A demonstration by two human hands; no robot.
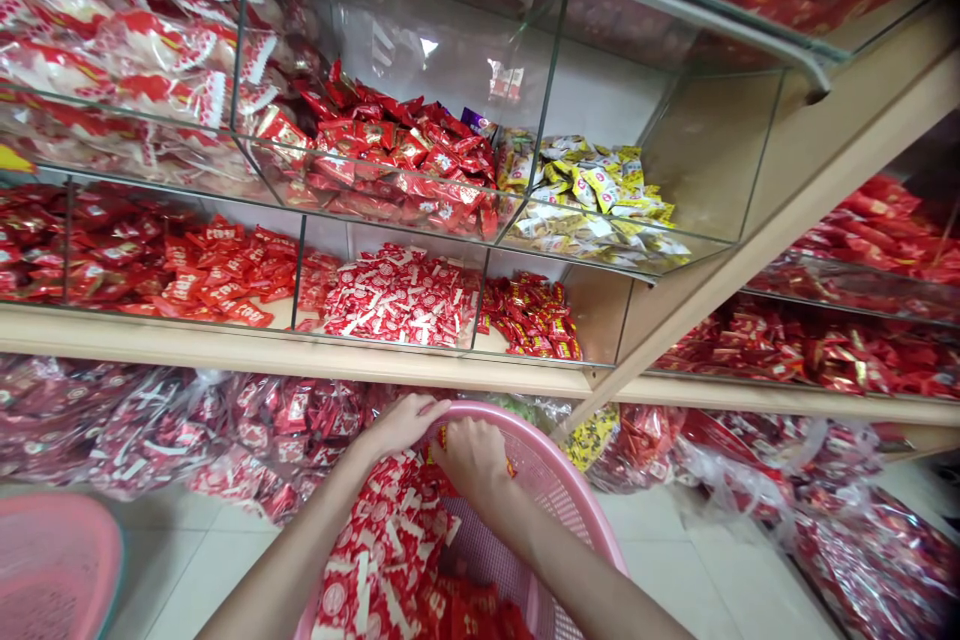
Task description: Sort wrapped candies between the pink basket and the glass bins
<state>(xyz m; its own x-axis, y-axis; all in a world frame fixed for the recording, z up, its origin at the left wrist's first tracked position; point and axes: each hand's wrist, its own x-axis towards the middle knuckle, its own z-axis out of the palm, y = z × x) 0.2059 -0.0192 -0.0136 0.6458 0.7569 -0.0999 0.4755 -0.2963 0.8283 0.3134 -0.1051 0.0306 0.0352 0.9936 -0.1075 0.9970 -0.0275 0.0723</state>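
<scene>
One pink basket [555, 485] holds wrapped candies [382, 550] — left hand [405, 423] gripping its rim [491, 408], right hand [472, 455] clutching sweets [442, 437].

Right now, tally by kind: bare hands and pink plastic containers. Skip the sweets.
Bare hands: 2 (left hand, right hand)
Pink plastic containers: 2 (perforated basket at the hands, tub at lower left)
Total: 4

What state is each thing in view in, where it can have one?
Pink basket: partly filled, bare at right
Left hand: resting on the basket's edge
Right hand: curled around red-and-yellow wrapped candies
Yellow-and-white candy bin: partly filled
Lower red-and-yellow candy bin: partly filled
Clear bags: filled
</scene>
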